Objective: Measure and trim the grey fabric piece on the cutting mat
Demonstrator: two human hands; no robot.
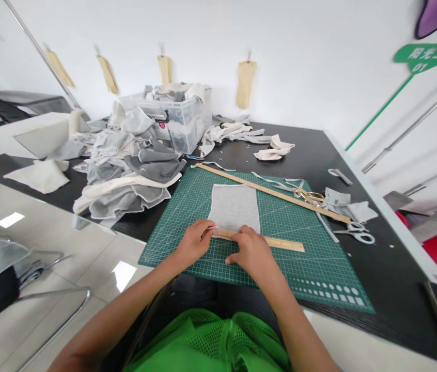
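A piece of light grey knit fabric [234,204] lies flat on the green cutting mat [303,274]. Across its near edge runs a short wooden ruler [286,244]. My right hand [252,253] presses down on the ruler's middle, fingers bent over it and thumb resting apart toward the mat. At the ruler's left end, my left hand [194,243] is closed, with its fingertips at the fabric's near left corner. A small dark and reddish bit shows between those fingers, too little to name. The ruler's left part is partly hidden by my hands.
A long wooden ruler [272,192] lies slantwise over the mat. Gold-handled scissors [308,195], white-handled scissors [360,233] and fabric scraps [348,204] are at right. Left stands a heap of grey and cream fabric [125,165]; behind it, a clear plastic bin [187,119].
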